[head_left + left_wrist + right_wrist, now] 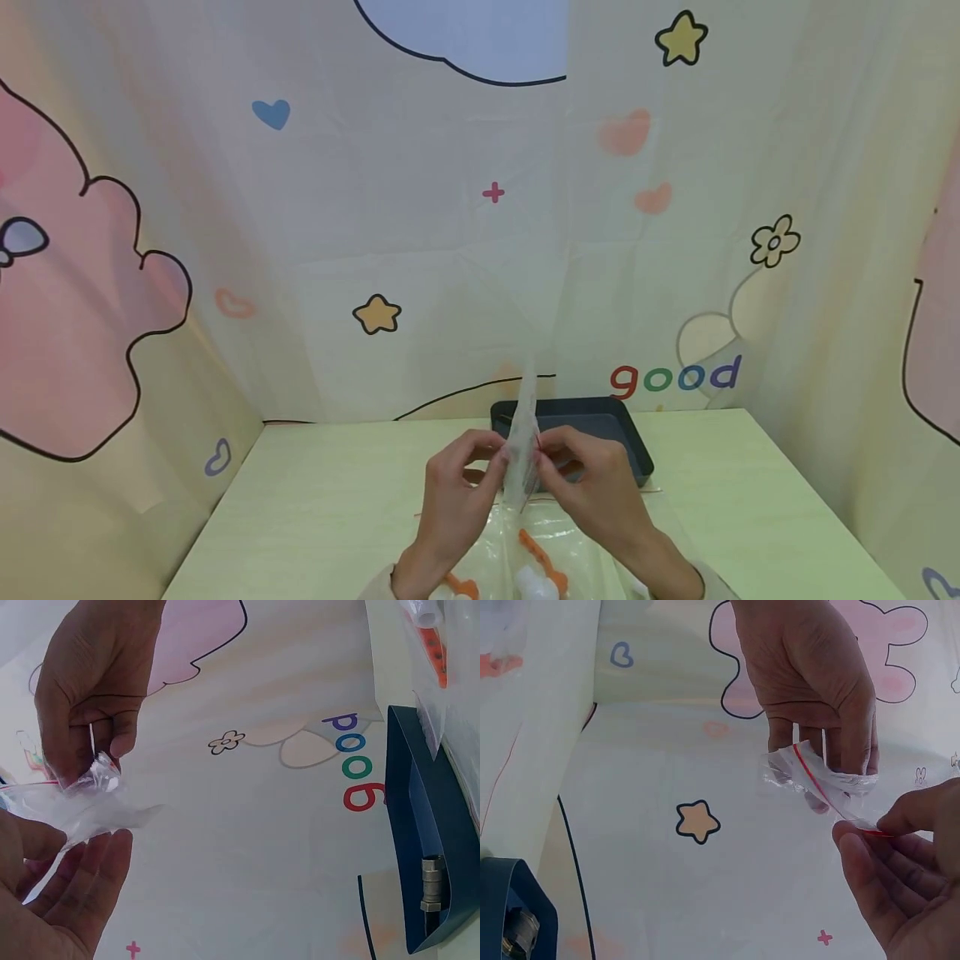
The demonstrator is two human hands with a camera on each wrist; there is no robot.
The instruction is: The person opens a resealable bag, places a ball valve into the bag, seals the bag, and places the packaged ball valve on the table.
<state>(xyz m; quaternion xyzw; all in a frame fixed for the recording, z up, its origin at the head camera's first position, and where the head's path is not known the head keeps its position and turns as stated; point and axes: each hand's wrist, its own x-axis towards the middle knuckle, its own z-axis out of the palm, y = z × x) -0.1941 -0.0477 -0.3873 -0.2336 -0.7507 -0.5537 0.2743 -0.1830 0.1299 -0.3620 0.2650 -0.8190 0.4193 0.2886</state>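
above the bench (300,500): clear plastic bag (522,450), raised between two hands, upright and nearly edge-on in the head view; a red line runs along it in the right wrist view. whether it holds anything cannot be told.
left hand (461,492): pinches the bag from the left side, thumb and fingers bent on the plastic.
right hand (600,479): pinches the bag from the opposite side, fingers likewise bent on the film; a pale sleeve (716,583) shows at the wrist.
behind the bag: dark tray (600,422), blue-grey inside, at the far side of the bench, partly covered by the bag and the right hand in the head view.
in the tray: metal fitting (431,885), seen lying toward one end in the left wrist view; a part of it is hidden by the tray wall.
below the hands: flat clear bags (592,537) on the bench, nearer the person than the tray, glossy, with thin red lines at the far edge.
among those bags: orange piece (558,577) beside a white piece (534,583); another bit of orange near the left wrist, cut by the frame edge.
backdrop: printed cloth (337,167) past the bench, bearing an orange star (377,315), a flower (776,242), and the word "good" (675,379) in coloured letters.
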